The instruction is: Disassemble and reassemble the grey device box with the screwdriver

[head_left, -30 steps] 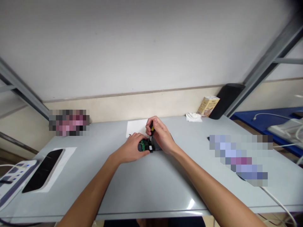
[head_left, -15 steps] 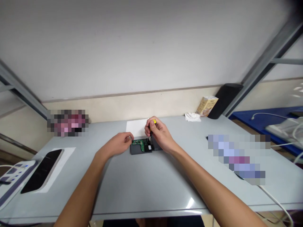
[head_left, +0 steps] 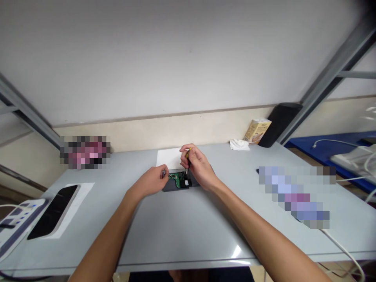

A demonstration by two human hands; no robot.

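An opened black electronic device [head_left: 172, 185] lies flat on the table, with a green circuit board [head_left: 177, 181] and a black part bearing a small white label showing inside. My right hand [head_left: 199, 166] is closed around a screwdriver [head_left: 188, 152] with a yellow and black handle. Its shaft slants down into the device, and the exact spot its tip meets is too small to tell. At the device's upper left corner, my left hand [head_left: 152, 181] has its thumb and fingers curled in on the edge. My right hand covers part of the device's right side.
Behind the device lies a white sheet [head_left: 168, 158]. A phone-like black slab [head_left: 54, 211] and a power strip [head_left: 20, 223] are at the left. Crumpled tissue [head_left: 239, 145], a carton [head_left: 257, 131] and a black cylinder [head_left: 280, 124] stand back right. A white cable [head_left: 340, 246] crosses the right side.
My left hand has shifted right, further over the device's upper left corner. My right hand has tilted the screwdriver slightly, its fingers loosening a little around the handle.
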